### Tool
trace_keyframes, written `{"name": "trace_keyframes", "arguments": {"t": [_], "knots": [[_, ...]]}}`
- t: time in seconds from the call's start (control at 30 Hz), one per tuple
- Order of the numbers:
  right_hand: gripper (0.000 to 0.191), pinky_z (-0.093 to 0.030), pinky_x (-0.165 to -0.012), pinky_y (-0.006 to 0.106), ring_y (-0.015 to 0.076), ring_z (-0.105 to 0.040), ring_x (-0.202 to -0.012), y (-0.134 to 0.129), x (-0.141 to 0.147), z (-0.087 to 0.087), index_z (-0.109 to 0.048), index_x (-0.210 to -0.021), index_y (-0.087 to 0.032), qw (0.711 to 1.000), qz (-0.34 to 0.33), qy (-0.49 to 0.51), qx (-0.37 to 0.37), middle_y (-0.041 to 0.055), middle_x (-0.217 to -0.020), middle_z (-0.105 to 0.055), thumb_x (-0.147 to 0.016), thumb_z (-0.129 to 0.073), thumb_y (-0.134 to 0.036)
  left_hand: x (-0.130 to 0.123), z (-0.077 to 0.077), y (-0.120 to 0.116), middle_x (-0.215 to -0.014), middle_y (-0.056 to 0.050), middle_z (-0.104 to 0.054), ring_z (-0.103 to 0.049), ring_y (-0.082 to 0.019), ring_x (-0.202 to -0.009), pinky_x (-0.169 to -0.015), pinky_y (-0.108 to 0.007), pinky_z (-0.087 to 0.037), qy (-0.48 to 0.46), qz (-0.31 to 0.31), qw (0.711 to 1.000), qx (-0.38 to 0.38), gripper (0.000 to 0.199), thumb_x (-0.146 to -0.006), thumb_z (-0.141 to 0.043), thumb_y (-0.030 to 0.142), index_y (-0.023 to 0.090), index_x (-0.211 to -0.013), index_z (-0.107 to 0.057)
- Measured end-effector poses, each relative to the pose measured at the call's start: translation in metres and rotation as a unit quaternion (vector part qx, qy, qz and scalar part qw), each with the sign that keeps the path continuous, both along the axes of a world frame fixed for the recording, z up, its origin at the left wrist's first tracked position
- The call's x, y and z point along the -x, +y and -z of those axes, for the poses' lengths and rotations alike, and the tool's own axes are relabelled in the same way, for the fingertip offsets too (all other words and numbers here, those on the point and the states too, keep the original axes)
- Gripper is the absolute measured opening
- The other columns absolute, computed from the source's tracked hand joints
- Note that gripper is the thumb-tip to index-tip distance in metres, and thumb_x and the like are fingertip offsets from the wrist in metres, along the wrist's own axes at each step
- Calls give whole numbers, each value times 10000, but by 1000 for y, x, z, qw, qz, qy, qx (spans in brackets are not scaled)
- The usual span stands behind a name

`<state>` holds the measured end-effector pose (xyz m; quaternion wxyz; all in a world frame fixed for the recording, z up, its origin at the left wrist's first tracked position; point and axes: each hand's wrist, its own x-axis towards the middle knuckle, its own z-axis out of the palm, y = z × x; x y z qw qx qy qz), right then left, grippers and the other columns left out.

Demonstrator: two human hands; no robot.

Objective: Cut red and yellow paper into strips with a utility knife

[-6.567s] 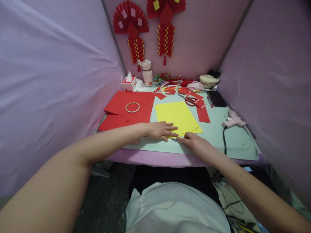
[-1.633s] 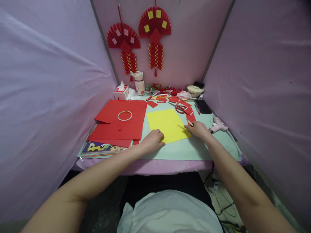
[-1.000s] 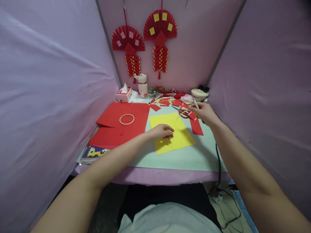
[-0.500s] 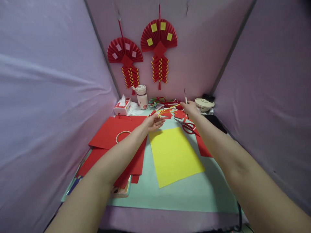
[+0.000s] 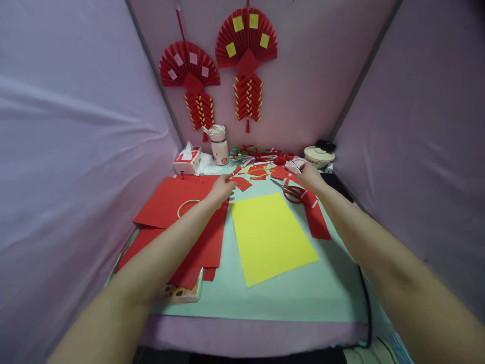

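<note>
From my end: red sheets sit left, partly under the left forearm; yellow sheet lies bodyward of both hands, long axis seemingly fore-aft, left hand nearer; scissors rest nearer right hand; left fingers half-curled by red marker, contact unclear; right fingers bent at thin tool, blurred, can't confirm grip

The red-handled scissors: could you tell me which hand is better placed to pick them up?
Probably the right hand, close to the handles of the scissors; the left hand is farther off. The right seems to hold a slim tool, though.
</note>
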<state>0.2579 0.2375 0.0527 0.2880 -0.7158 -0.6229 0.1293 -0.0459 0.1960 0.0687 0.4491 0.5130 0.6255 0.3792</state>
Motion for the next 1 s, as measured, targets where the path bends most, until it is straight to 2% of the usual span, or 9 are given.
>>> {"name": "trace_keyframes", "arguments": {"t": [0.13, 0.2, 0.27, 0.33, 0.43, 0.57, 0.77, 0.87, 1.0], "knots": [[193, -468, -714, 310, 276, -665, -846, -35, -20, 12, -704, -913, -130, 995, 33, -69, 56, 160, -887, -719, -736, -731, -202, -11, -9, -62, -1270, -105, -637, -650, -219, -1037, -829, -308, -533, 40, 100, 994, -23, 344, -787, -669, 218, 184, -1127, -627], [196, -470, -741, 314, 283, -670, -882, -48, -21, 21, -712, -926, -128, 993, 39, -91, 67, 170, -912, -721, -736, -720, -175, -18, -6, -99, -1264, -108, -639, -650, -234, -1057, -910, -357, -522, 155, 232, 957, -79, 331, -818, -647, 269, 186, -1138, -628], [226, -471, -788, 326, 288, -663, -939, -57, -18, 28, -711, -997, -118, 991, 43, -107, 62, 187, -980, -717, -781, -675, -177, -25, 1, -136, -1278, -115, -623, -615, -263, -1144, -986, -392, -493, 249, 308, 908, -137, 361, -829, -650, 313, 192, -1168, -625], [283, -462, -853, 346, 296, -640, -1023, -63, -13, 30, -695, -1091, -101, 991, 46, -119, 45, 213, -1089, -693, -829, -620, -174, -29, 11, -169, -1350, -144, -571, -552, -301, -1250, -1053, -431, -448, 315, 350, 867, -161, 444, -825, -674, 332, 180, -1234, -594], [376, -431, -945, 377, 313, -581, -1148, -73, -3, 26, -645, -1225, -77, 990, 51, -130, 17, 241, -1246, -620, -870, -573, -178, -29, 28, -201, -1472, -187, -458, -439, -348, -1371, -1088, -458, -412, 377, 356, 842, -151, 555, -810, -717, 365, 159, -1294, -538], [327, -432, -967, 386, 298, -582, -1130, -115, 11, 15, -679, -1160, -111, 992, -43, -105, -48, 182, -1180, -652, -856, -597, -198, -23, 46, -215, -1466, -191, -464, -455, -334, -1361, -1088, -445, -413, 402, 336, 838, -153, 423, -862, -679, 332, 154, -1222, -546], [242, -494, -923, 388, 244, -628, -1046, -251, 16, 29, -695, -1091, -229, 942, -325, 11, -84, 97, -1104, -678, -906, -602, -355, -5, 57, -227, -1427, -136, -526, -482, -282, -1350, -1108, -437, -407, 376, 363, 826, -214, 326, -923, -603, 285, 193, -1229, -537], [206, -508, -927, 421, 248, -616, -1073, -301, 13, 49, -708, -1062, -262, 935, -342, 22, -93, 103, -1120, -672, -931, -583, -362, 4, 63, -237, -1397, -110, -562, -487, -249, -1350, -1123, -424, -400, 360, 376, 816, -251, 256, -954, -555, 284, 204, -1198, -563], [174, -523, -879, 435, 242, -617, -1004, -323, 16, 73, -707, -1037, -269, 940, -306, 30, -149, 96, -1046, -682, -953, -559, -306, 10, 75, -245, -1278, -90, -649, -546, -212, -1277, -1099, -394, -432, 322, 355, 818, -317, 176, -997, -485, 277, 205, -1074, -625]]}}
